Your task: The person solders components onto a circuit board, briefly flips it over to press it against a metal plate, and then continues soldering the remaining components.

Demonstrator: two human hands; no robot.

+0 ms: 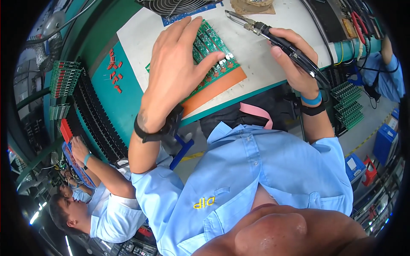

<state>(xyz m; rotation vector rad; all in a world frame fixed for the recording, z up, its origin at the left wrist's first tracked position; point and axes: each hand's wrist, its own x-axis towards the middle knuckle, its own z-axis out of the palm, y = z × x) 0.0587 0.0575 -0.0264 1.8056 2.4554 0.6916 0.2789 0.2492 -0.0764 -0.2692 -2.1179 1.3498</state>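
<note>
My left hand (173,64) lies over a green circuit board (210,37), fingers stretched toward its far edge and thumb apart. The thumb tip rests beside small white parts on the board's right side. Much of the board's left half is hidden beneath this hand. Closed around the black handle of a soldering iron (285,43) is my right hand (294,64). The iron's metal tip points to the far left, above the white sheet (267,70) and apart from the board. An orange strip (224,88) runs along the board's near edge.
Loose red components (114,77) lie on the green mat at left, near black racks (96,113) and upright boards (66,79). A fan (173,5) stands at the far edge. More boards (348,104) are stacked at right. A co-worker (106,205) sits at left.
</note>
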